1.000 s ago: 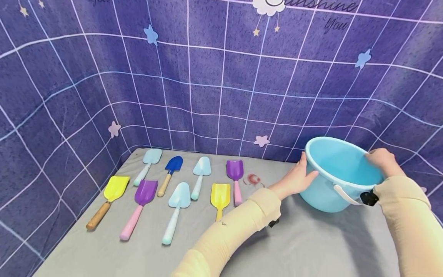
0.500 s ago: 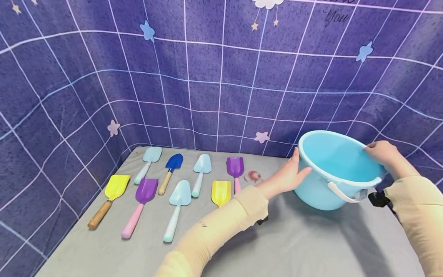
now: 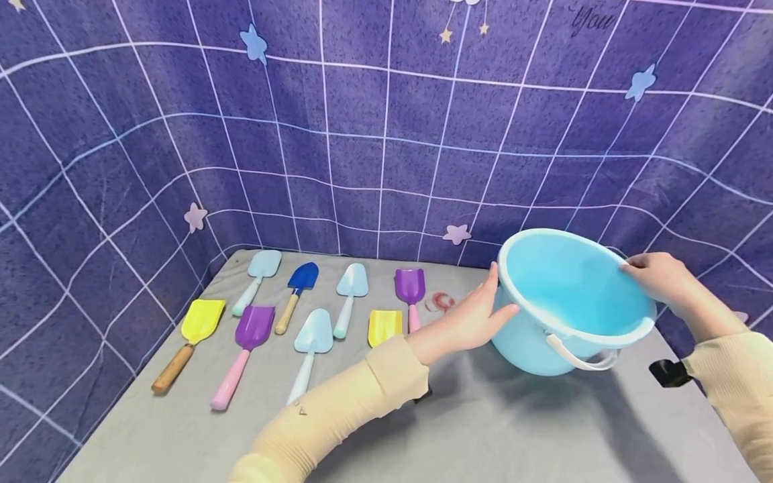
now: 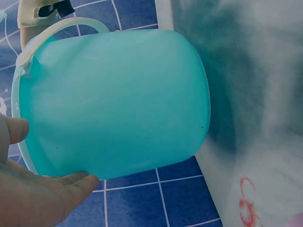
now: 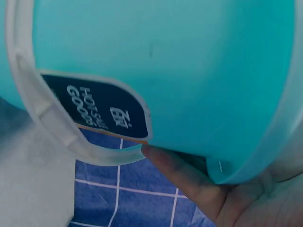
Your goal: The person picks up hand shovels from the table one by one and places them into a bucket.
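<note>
A light blue plastic bucket [image 3: 531, 349] is tilted toward me at the table's right, its bottom close over the cloth and its shadow spread below. My left hand [image 3: 464, 320] presses straight fingers against the bucket's left side, with the thumb spread near the rim. On the other side, my right hand [image 3: 659, 276] pinches the rim, thumb inside and fingers outside. The white handle [image 3: 582, 362] hangs down in front. A dark label [image 5: 102, 106] shows on the bucket's wall in the right wrist view. The inside looks bare.
Several toy shovels lie on the grey cloth [image 3: 483, 436] at left, among them a yellow shovel [image 3: 202, 320], a purple shovel [image 3: 255, 327] and a blue trowel [image 3: 304, 276]. My left forearm crosses over some handles. Purple gridded fabric [image 3: 356, 168] hangs behind.
The bucket and my left hand have shifted left, toward the shovels. My right hand keeps hold of the rim. The shovels stay put, and the view has tipped slightly down.
</note>
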Tool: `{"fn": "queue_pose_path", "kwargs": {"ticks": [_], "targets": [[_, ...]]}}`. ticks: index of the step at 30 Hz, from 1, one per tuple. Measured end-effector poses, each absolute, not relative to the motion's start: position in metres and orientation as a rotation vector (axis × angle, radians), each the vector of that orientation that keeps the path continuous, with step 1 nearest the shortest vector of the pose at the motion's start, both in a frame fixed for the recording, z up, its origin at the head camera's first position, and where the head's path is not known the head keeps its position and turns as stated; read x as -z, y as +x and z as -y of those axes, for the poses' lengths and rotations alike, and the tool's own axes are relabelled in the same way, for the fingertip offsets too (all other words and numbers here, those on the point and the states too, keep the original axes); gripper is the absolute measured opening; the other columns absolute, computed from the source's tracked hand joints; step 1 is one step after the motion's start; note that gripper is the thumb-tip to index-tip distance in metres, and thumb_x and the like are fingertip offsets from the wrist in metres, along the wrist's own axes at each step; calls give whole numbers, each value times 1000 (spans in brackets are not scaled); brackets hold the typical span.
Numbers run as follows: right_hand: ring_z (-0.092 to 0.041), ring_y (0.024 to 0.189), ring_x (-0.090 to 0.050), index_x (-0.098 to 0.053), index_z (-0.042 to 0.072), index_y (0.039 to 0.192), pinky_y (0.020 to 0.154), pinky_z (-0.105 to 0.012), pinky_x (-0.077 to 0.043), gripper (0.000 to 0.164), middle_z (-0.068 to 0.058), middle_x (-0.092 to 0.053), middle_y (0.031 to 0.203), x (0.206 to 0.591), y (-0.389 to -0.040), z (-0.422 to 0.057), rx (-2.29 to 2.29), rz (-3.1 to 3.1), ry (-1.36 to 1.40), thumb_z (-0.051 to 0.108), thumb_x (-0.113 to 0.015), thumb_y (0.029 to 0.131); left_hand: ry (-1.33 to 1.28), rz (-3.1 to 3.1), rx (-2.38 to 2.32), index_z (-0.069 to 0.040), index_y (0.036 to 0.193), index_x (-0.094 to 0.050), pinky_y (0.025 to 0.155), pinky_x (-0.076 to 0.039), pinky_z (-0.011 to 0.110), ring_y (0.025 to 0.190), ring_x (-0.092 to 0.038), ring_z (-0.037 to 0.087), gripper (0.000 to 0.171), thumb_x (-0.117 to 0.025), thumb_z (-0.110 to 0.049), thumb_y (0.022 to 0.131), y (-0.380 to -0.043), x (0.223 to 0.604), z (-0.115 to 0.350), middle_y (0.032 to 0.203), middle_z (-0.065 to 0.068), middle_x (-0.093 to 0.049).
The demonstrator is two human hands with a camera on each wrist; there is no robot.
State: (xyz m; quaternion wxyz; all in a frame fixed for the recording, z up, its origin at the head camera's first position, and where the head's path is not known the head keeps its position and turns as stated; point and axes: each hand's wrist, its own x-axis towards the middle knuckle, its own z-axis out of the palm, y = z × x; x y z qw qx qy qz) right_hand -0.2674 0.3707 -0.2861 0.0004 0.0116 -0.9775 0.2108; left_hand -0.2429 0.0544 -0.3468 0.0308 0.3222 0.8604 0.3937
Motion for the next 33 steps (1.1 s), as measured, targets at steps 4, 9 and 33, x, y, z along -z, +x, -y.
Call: {"fn": "queue_pose_path", "kwargs": {"ticks": [4, 9, 33], "targets": [[-13, 60, -58, -47, -24, 114, 54, -29, -48, 46, -21, -63, 78, 288, -258, -363, -698, 3058, 54, 19, -42, 98, 1034, -2630, -1224, -2, 149, 5, 113, -21, 31, 143, -16, 16, 77, -43, -37, 99, -235, 347, -40, 158, 10, -6], [-11, 61, -59, -50, -23, 114, 54, -26, -49, 46, -18, -65, 78, 293, -251, -350, -756, 3032, 79, 20, -45, 97, 997, -2632, -1220, -5, 150, 5, 114, -18, 32, 143, -13, 13, 77, -43, -39, 99, -225, 348, -22, 158, 6, -2], [-10, 58, -57, -63, -11, 109, 52, -26, -48, 36, -6, -65, 67, 316, -243, -314, -720, 2963, 232, 21, -58, 93, 895, -2600, -1232, -5, 150, 3, 113, -21, 39, 143, -11, 13, 77, -43, -39, 99, -210, 372, 19, 158, 5, -1]]}}
